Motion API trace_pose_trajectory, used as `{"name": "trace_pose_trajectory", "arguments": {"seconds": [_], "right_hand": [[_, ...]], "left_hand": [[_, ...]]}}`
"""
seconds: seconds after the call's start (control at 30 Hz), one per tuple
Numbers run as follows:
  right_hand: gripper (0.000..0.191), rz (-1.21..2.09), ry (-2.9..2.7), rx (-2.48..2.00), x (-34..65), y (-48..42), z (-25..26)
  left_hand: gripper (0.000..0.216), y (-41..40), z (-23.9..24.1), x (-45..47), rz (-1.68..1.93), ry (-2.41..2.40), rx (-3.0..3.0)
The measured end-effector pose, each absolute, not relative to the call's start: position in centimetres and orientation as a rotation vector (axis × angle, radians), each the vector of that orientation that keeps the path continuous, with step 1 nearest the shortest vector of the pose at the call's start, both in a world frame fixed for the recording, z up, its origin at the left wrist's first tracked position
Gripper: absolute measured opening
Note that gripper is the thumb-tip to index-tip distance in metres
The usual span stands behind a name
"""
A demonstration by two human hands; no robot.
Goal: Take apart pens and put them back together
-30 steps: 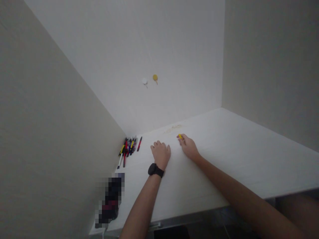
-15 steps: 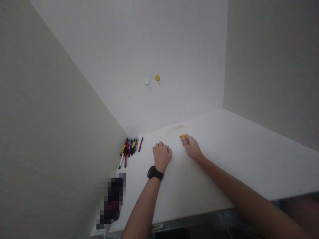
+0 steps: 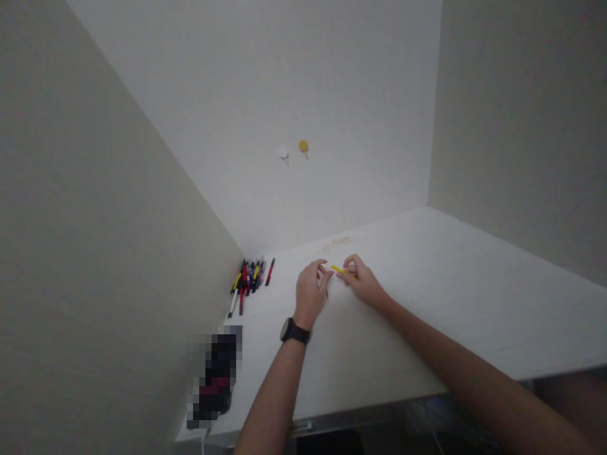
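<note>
My right hand (image 3: 363, 281) pinches a short yellow pen barrel (image 3: 337, 269) between thumb and fingers, its free end pointing left. Just left of it, my left hand (image 3: 312, 287) has its thumb and forefinger curved and parted, close to the barrel's tip. A thin dark sliver (image 3: 327, 294) shows below the left thumb, seemingly held against the palm by the curled fingers; its kind cannot be made out. Both hands are over the white desk (image 3: 379, 354). A black watch (image 3: 294, 331) is on the left wrist.
Several pens (image 3: 246, 281) in red, yellow, black and white lie at the left wall, with a red pen (image 3: 270, 272) slightly apart. A blurred-out dark object (image 3: 215, 379) sits at the front left. Two hooks, one white (image 3: 283, 152) and one yellow (image 3: 303, 146), are on the back wall.
My left hand has turned and raised its thumb and forefinger towards the yellow barrel. The right hand has tilted the barrel so that more of it shows, pointing left.
</note>
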State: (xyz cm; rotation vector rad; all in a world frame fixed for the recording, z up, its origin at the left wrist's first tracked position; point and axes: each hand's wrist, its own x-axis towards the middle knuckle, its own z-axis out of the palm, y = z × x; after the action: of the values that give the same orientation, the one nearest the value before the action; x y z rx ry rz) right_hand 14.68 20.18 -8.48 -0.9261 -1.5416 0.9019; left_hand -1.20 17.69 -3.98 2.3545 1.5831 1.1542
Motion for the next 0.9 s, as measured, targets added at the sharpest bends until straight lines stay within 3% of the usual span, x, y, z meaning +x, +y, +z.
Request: {"name": "trace_pose_trajectory", "arguments": {"seconds": [0.2,0.5,0.67,0.9], "right_hand": [[0.027,1.141,-1.487,-0.77,14.6,20.4,-8.6],[0.03,1.208,-1.505,-0.77,14.5,20.9,-8.9],[0.028,1.224,-1.573,-0.698,14.7,20.6,-8.7],[0.019,1.164,-1.622,-0.809,14.1,20.1,-9.1]], "left_hand": [[0.018,17.5,-4.3,-1.3,1.098,1.501,2.452],[0.017,18.5,-4.7,-1.8,1.59,1.453,2.037],[0.027,18.9,-5.2,-1.5,1.483,1.175,1.807],[0.037,18.3,-4.9,-1.1,1.691,1.38,1.569]]}}
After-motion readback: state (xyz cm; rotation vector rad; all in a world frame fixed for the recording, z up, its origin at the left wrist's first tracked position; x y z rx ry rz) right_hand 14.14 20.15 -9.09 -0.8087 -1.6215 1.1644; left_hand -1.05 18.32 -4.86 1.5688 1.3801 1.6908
